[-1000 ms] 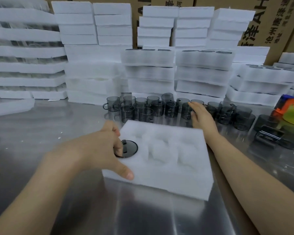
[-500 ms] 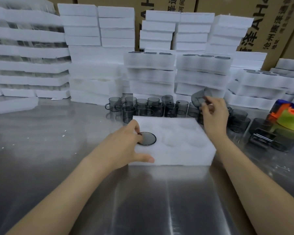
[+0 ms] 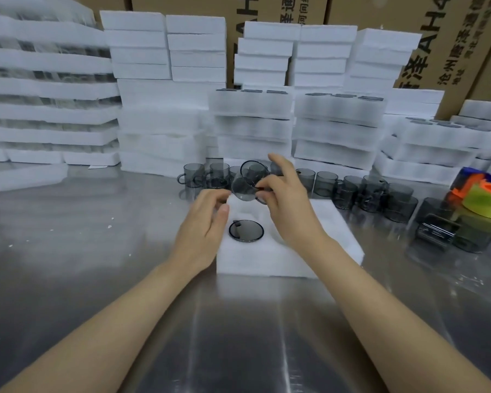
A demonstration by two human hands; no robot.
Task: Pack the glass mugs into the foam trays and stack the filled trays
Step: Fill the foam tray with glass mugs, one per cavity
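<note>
Right hand [image 3: 284, 199] pinches tilted smoked glass mug [image 3: 250, 181] at handle side, held in air over far-left part of foam tray [image 3: 289, 259]. Left hand [image 3: 207, 222] just beside mug's base, fingers loosely curled, gripping nothing; contact with mug unclear. 1 seated mug [image 3: 245, 230] sunk in tray's near-left pocket, rim up. Tray lies on steel table [image 3: 238, 321]. Loose mugs [image 3: 323, 180] in row behind tray; filled tray stacks [image 3: 253, 109] beyond.
</note>
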